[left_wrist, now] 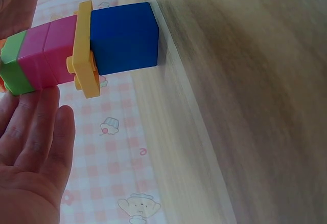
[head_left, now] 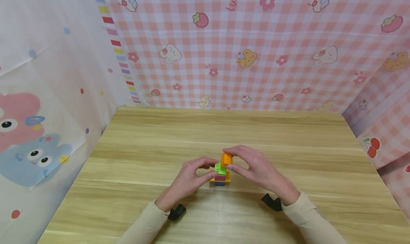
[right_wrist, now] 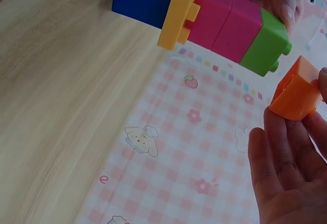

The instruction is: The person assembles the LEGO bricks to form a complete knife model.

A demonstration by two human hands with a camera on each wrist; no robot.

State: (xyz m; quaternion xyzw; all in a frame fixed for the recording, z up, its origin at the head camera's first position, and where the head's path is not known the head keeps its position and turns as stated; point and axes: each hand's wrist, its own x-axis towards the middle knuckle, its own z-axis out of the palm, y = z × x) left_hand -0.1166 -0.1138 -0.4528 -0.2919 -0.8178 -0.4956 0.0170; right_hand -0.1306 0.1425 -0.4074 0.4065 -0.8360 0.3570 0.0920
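Observation:
A small tower of toy building bricks stands upright on the wooden table. From bottom to top it has a blue brick [left_wrist: 125, 39], a yellow-orange plate [right_wrist: 179, 17] wider than the rest, two magenta bricks [right_wrist: 225, 22] and a lime green brick [head_left: 220, 170] with studs up. My left hand [head_left: 189, 176] holds the tower near its top, thumb and fingers on opposite sides of the green brick. Between thumb and fingertips my right hand [head_left: 256, 167] pinches an orange brick [right_wrist: 299, 91] with one sloped or curved side. That brick is tilted, close over the green brick and apart from it.
The wooden table [head_left: 153, 137] spreads around the tower. A pink checked cloth [head_left: 224, 34] hangs behind it, and a white cloth with cartoon figures [head_left: 64, 77] hangs at the left. Black straps [head_left: 177, 212] show at both wrists.

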